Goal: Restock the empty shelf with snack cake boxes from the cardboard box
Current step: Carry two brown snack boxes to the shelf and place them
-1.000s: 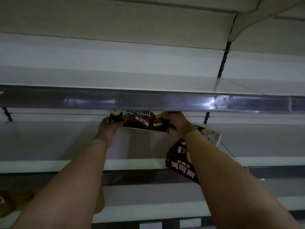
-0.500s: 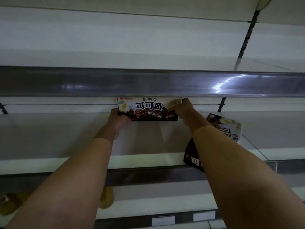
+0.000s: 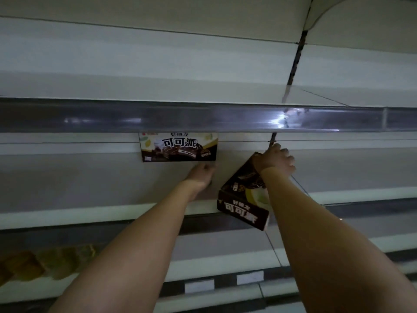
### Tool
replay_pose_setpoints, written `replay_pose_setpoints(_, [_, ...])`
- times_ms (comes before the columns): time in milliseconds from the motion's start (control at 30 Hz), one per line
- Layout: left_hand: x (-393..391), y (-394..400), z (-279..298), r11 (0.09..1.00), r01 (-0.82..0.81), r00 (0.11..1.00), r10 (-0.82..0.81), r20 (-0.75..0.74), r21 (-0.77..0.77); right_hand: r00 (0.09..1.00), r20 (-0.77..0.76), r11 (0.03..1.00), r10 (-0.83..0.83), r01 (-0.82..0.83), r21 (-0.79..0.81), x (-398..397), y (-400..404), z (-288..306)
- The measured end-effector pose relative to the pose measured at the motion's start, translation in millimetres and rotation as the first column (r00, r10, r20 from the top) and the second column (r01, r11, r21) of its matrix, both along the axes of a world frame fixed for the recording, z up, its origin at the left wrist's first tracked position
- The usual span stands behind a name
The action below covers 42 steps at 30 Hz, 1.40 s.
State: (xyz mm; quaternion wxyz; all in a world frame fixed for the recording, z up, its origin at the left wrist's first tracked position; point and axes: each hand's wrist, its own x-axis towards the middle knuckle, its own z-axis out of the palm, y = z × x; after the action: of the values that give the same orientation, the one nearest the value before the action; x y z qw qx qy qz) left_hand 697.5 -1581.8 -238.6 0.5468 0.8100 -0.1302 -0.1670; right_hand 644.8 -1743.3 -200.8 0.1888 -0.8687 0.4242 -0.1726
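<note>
Upright snack cake box (image 3: 178, 147) on shelf (image 3: 67, 177), right hand (image 3: 274, 160) gripping tilted box (image 3: 242, 199)

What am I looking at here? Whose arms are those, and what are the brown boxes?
There is no machine here. The arms belong to a person who wears a camera on the head, so you see what they see: looking forward at shop shelves.

One snack cake box stands upright at the back of the shelf, its picture side facing us. Its top is hidden behind the shiny rail of the shelf above.

The left hand is just below that box with nothing in it. I cannot tell whether it touches the box.

The right hand grips the top of a second box, which tilts over the shelf's front edge.

Lower left there are blurry yellow packets; I cannot tell what they are.
</note>
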Motion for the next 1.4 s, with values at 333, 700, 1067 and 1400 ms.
replay_pose_setpoints(333, [-71.0,-19.7,25.9,0.976,0.079,0.856,-0.170,-0.488,-0.202,0.963,0.236,0.752,0.128,-0.249,0.611,-69.9,-15.4,-4.9])
replay_pose_setpoints(700, [-82.0,17.3,20.9,0.795,-0.357,0.818,0.013,-0.576,-0.490,0.903,0.250,0.383,0.348,-0.381,0.842,-92.8,21.0,6.1])
replay_pose_setpoints(1067, [-29.6,87.7,2.6,0.723,-0.541,0.834,0.394,-0.387,-0.429,0.778,0.553,0.452,0.297,-0.625,0.637,-54.1,57.4,20.8])
replay_pose_setpoints(1400, [18.9,122.4,-2.4,0.775,-0.518,0.846,0.527,-0.082,-0.362,0.785,0.503,0.814,0.362,-0.529,0.241,8.1,70.5,-1.1])
